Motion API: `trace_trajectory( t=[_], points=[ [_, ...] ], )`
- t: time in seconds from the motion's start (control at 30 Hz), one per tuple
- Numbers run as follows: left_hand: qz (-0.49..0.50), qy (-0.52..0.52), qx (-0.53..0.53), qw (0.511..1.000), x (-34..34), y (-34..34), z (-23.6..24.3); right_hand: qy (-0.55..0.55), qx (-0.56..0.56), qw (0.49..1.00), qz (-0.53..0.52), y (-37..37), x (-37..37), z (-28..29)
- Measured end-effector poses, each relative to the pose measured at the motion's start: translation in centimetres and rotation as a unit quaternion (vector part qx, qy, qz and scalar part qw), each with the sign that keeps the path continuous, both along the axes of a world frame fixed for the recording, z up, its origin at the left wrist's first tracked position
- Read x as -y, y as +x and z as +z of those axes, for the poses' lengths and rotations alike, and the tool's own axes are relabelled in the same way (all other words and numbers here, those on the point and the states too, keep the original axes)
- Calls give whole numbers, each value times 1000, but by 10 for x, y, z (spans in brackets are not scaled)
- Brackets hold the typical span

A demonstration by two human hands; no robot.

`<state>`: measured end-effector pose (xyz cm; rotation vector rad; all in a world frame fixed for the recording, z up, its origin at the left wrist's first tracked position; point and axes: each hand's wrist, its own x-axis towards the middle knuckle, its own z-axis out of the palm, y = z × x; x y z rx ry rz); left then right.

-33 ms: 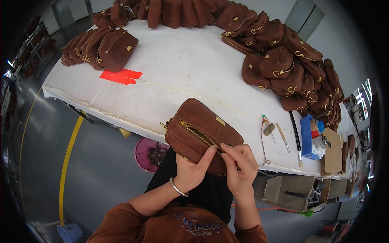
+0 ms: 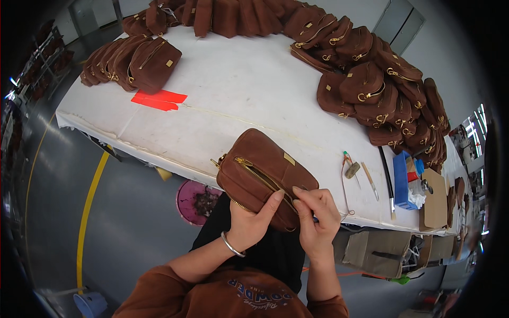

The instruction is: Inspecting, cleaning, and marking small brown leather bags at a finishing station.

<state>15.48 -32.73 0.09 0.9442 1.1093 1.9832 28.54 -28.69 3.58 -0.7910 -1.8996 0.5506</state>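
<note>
A brown leather pouch bag (image 2: pixel 254 175) with gold zippers and a small gold plate is tilted at the table's near edge. My left hand (image 2: pixel 249 225) grips its lower side, thumb on the front near the gold zipper (image 2: pixel 260 173). At the zipper's right end, my right hand (image 2: pixel 319 217) is closed in a pinch, fingertips against the leather. A bit of blue shows among its fingers, but what it holds is too small to make out.
Finished-looking brown bags (image 2: pixel 379 95) are heaped at the right, with a row of bags (image 2: pixel 132 63) at far left near red tape (image 2: pixel 159 99). An awl (image 2: pixel 352 169), a brush (image 2: pixel 389 183) and a blue bin (image 2: pixel 404 180) lie right. A pink basket (image 2: pixel 185 204) stands on the floor.
My right hand has shifted slightly up and to the right along the bag, and the blue bit now shows among its fingers. The left hand keeps its grip.
</note>
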Motion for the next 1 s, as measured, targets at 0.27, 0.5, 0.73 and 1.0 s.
trace_trajectory(
  t=[0.27, 0.5, 0.73, 1.0],
  points=[
    [-176, -50, 133, 974, -3, -44, -5, -87, -41, 987, -128, 38, -43, -15],
    [-246, -65, 334, 907, -3, -76, -3, -194, 112, 933, -280, 71, -77, -47],
    [-232, -108, 320, 912, -3, -68, 5, 71, 239, 919, -307, 68, -88, -62],
    [-330, -89, 245, 907, 11, -64, 4, -158, -65, 985, -16, 26, -46, 17]
  ],
)
